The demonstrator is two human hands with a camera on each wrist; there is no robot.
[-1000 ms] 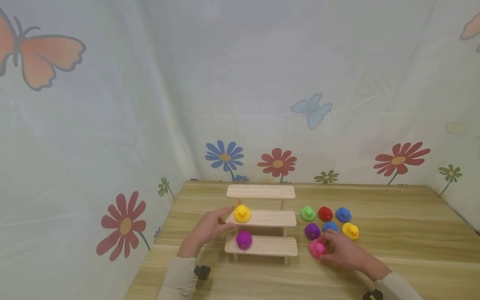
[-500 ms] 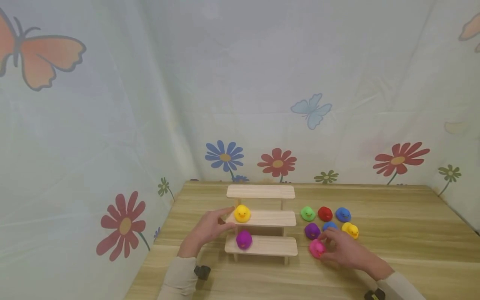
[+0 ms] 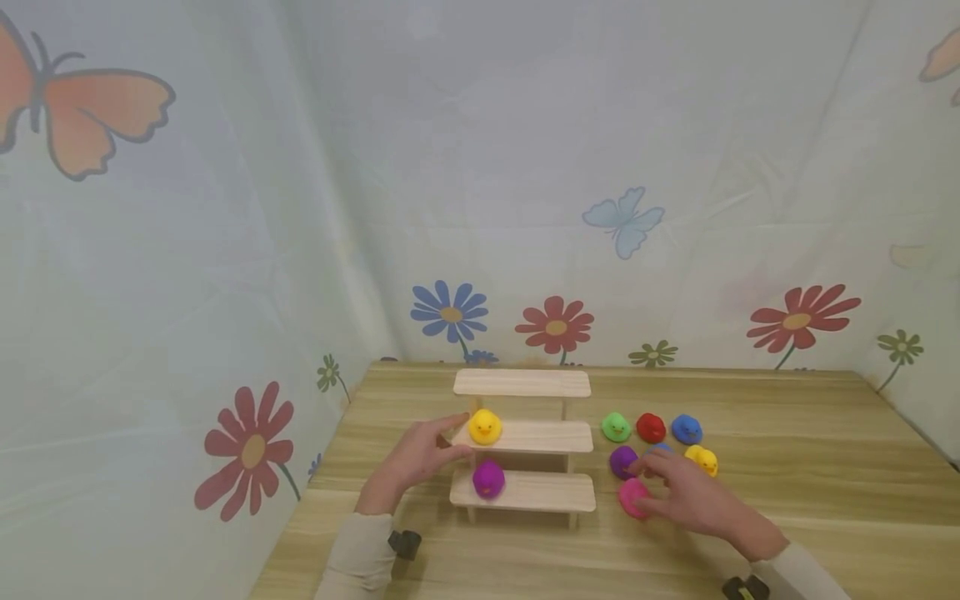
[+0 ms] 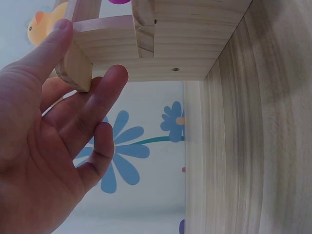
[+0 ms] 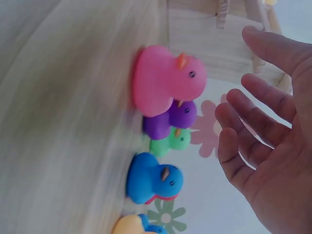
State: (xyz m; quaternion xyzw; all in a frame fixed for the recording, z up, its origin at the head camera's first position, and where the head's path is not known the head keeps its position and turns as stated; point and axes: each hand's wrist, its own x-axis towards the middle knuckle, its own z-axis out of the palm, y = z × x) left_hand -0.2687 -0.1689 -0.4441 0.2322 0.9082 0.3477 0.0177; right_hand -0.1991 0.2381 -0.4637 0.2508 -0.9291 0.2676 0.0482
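A small three-tier wooden display stand (image 3: 525, 493) stands on the table. My left hand (image 3: 420, 454) grips the left end of its middle board, thumb on top and fingers underneath. Right beside that thumb sits a yellow rubber duck (image 3: 484, 427) on the middle tier. A magenta-purple duck (image 3: 489, 480) is on the bottom tier. My right hand (image 3: 693, 496) hovers over a pink rubber duck (image 5: 161, 83) on the table, its loosely bent fingers apart from it in the right wrist view. In the head view the hand partly covers the pink duck and a blue one behind it.
Right of the stand, green (image 3: 617, 427), red (image 3: 651, 427) and blue (image 3: 687, 429) ducks form the back row. A purple duck (image 3: 623, 462) and a yellow duck (image 3: 703, 460) are in front of them. A flowered curtain (image 3: 675, 250) hangs behind the table.
My right hand's fingers have come off the pink duck and spread above it, and the duck has turned slightly. My left hand and the stand stay still.
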